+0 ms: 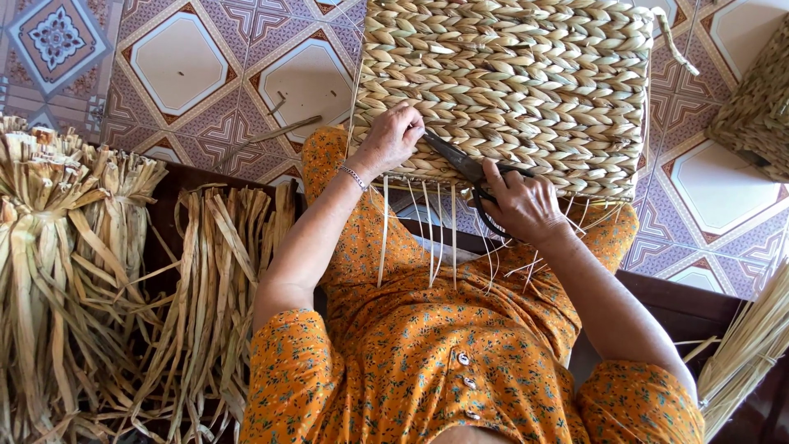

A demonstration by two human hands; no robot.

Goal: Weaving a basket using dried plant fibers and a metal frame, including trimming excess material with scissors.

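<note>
A woven straw basket (526, 74) rests on my lap, its braided side facing up. My left hand (390, 138) presses on the basket's near left edge, fingers curled on the weave. My right hand (522, 204) grips the handles of black scissors (460, 163), whose blades point left toward my left hand along the basket's lower edge. Several loose thin straw ends (431, 226) hang down from that edge over my orange flowered dress.
Bundles of dried flat straw (99, 279) lie at the left on a dark wooden seat (682, 304). More straw stalks (748, 345) lean at the lower right. A second woven basket (756, 107) sits at the right edge on the patterned tile floor (181, 66).
</note>
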